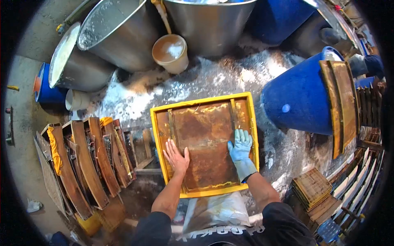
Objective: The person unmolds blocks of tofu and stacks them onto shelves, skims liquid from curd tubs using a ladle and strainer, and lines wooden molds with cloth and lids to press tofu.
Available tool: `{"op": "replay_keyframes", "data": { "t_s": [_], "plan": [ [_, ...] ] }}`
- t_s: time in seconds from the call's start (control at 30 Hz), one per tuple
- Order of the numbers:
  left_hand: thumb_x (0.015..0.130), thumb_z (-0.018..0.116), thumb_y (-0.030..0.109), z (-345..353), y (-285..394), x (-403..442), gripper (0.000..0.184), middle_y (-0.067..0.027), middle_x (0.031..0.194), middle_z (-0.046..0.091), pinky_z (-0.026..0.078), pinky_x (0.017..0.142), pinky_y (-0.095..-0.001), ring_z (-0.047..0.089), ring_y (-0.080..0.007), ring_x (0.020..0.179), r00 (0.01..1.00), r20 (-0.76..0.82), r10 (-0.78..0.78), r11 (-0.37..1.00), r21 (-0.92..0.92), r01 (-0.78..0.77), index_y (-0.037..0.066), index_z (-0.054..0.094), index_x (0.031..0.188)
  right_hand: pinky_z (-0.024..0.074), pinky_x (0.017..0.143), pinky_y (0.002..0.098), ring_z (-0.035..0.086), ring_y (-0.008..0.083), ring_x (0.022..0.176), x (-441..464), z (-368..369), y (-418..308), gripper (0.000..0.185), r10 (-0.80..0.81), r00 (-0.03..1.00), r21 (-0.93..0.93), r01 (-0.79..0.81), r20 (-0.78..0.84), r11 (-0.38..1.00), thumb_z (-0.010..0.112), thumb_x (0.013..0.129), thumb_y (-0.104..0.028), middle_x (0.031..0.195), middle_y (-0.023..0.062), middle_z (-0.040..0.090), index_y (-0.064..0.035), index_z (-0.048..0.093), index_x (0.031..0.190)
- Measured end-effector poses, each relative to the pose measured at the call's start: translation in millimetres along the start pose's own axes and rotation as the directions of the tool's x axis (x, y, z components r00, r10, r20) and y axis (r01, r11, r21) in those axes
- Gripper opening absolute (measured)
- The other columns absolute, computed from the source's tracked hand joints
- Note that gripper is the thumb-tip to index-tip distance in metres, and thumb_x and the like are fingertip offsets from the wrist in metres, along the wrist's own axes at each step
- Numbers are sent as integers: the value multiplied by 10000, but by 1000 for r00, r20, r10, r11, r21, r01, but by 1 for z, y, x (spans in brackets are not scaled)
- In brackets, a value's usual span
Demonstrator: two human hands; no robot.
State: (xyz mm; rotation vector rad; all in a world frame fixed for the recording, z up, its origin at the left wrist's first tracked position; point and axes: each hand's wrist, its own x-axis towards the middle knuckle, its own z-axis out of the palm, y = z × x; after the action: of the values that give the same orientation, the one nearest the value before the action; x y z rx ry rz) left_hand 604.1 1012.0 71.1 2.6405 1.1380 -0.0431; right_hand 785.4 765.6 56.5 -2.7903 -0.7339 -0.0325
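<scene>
A square brown wooden panel (205, 141) with a raised yellow rim lies in front of me. Two thin battens run down its stained, worn face. My left hand (176, 158), bare, rests flat on the panel's left side by the left batten, fingers stretched out. On the right, my right hand (241, 149) wears a light blue rubber glove and presses flat over the right batten, fingers extended and thumb apart. Neither hand grips anything. Beneath the panel's near edge a white sack (217, 211) shows close to my body.
Brown wooden boxes (88, 160) stand in a row at left. Metal drums (205, 28) and a white bucket (170, 53) line the back. A blue barrel (301, 94) with boards against it is at right. Stacked yellowish frames (312, 184) sit lower right. The floor (131, 102) has white patches.
</scene>
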Motion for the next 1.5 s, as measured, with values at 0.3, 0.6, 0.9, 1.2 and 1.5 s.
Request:
{"op": "replay_keyframes", "data": {
  "t_s": [0.3,0.6,0.9,1.2,1.5],
  "plan": [
    [963,582,490,12,-2,19,886,-157,1683,203,83,1242,-594,152,-323,1568,999,39,-8,1000,28,7,15,199,1605,285,1153,607,391,414,1387,9,4,0,837,-24,1000,-4,24,8,1000,807,764,-332,1457,155,476,-83,444,1475],
    [938,623,480,20,-1,18,918,-186,1669,225,124,1227,-614,188,-357,1554,999,-5,54,998,31,-53,8,195,1598,299,1146,602,402,409,1375,9,9,6,839,-17,1000,18,17,14,1000,819,740,-342,1445,147,474,-86,459,1454],
    [937,622,458,20,7,4,893,-199,1654,263,168,1222,-596,240,-364,1533,991,-110,78,995,69,-70,6,221,1596,337,1112,575,468,385,1314,4,-9,10,715,28,997,123,-18,-73,992,796,742,-336,1350,134,562,-122,557,1382],
    [982,637,253,5,143,56,715,-258,1529,421,429,1079,-464,537,-424,1289,948,-166,273,836,-446,-319,-16,306,1556,553,824,483,695,375,905,-99,-75,143,353,530,826,498,-384,-191,778,706,787,-167,1012,163,724,-79,709,1130],
    [961,632,340,125,407,101,508,-152,1441,584,462,1055,-430,610,-309,1265,343,269,900,197,453,-870,86,583,1398,498,960,469,629,307,1163,-186,32,220,437,128,917,270,-241,378,932,579,907,-174,1386,71,604,-252,613,1335]
  ]
}}
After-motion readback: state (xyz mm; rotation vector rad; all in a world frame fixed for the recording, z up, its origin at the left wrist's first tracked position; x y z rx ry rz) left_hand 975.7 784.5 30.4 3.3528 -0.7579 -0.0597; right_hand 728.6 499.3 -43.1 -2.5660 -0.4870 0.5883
